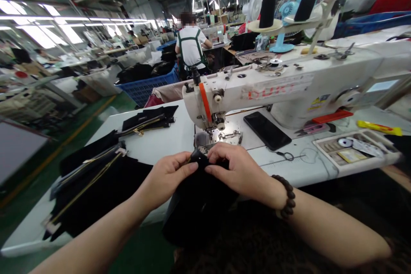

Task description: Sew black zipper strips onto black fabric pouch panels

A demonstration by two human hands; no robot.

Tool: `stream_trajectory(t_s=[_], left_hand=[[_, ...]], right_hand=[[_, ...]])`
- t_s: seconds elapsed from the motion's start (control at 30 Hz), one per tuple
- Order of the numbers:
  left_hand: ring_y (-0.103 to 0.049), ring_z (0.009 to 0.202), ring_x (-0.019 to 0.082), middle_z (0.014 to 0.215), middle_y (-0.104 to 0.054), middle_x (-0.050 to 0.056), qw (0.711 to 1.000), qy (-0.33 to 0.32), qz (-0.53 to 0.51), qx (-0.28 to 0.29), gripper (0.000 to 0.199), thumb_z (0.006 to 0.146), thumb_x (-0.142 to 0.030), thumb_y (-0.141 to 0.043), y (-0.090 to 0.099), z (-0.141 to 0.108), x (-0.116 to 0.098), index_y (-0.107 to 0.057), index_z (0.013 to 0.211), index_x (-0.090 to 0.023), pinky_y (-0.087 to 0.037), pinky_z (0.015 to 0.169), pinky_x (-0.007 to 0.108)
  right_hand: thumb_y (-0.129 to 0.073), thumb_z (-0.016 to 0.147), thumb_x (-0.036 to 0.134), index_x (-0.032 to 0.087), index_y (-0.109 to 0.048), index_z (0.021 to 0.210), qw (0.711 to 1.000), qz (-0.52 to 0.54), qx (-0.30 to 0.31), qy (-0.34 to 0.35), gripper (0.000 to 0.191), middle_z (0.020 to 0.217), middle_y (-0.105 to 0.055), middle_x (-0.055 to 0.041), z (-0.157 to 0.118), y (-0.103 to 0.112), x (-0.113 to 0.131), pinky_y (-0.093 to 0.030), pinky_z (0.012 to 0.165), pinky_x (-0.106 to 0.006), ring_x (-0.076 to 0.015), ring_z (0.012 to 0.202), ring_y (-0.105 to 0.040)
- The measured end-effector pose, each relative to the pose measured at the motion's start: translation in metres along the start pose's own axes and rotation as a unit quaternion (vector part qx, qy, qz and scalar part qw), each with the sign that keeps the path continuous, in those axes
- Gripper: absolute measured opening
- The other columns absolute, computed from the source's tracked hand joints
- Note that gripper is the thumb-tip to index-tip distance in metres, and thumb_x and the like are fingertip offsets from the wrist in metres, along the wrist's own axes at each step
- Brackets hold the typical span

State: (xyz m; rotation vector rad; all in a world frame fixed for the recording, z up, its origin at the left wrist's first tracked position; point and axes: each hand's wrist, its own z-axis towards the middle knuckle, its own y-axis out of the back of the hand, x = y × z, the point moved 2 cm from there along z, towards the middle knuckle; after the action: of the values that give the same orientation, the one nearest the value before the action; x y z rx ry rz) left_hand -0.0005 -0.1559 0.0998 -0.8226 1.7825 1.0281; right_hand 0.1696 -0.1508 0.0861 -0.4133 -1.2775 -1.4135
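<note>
A piece of black fabric (202,197) hangs from both hands over the front edge of the sewing table. My left hand (171,175) pinches its upper edge between thumb and fingers. Close beside it, my right hand (236,169) grips the same edge, fingers curled; a dark beaded bracelet is on that wrist. Just beyond the fingertips stands the needle area of a white sewing machine (289,85), with an orange strip on its head. The fabric's lower part merges with dark shadow and clothing.
Black pieces with zippers (96,180) lie stacked on the table's left. Right of the needle are a black phone (267,130), pink-handled snips (313,129) and a small parts tray (327,154). Black thread cones (268,8) stand behind. A person (192,47) sits beyond a blue crate (150,87).
</note>
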Motion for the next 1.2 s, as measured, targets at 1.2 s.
stream_trajectory(t_s=[1.2], left_hand=[[-0.056,0.091,0.021,0.092,-0.064,0.004,0.998,-0.048,-0.001,-0.031,0.027,0.081,-0.033,-0.054,-0.001,0.0,0.015,-0.061,0.101,-0.015,-0.041,0.085,0.031]], right_hand=[[-0.058,0.071,0.016,0.016,-0.054,0.069,0.995,0.069,0.036,-0.067,0.005,0.062,-0.053,0.0039,0.009,-0.007,0.004,-0.034,0.052,-0.018,-0.0069,0.056,-0.046]])
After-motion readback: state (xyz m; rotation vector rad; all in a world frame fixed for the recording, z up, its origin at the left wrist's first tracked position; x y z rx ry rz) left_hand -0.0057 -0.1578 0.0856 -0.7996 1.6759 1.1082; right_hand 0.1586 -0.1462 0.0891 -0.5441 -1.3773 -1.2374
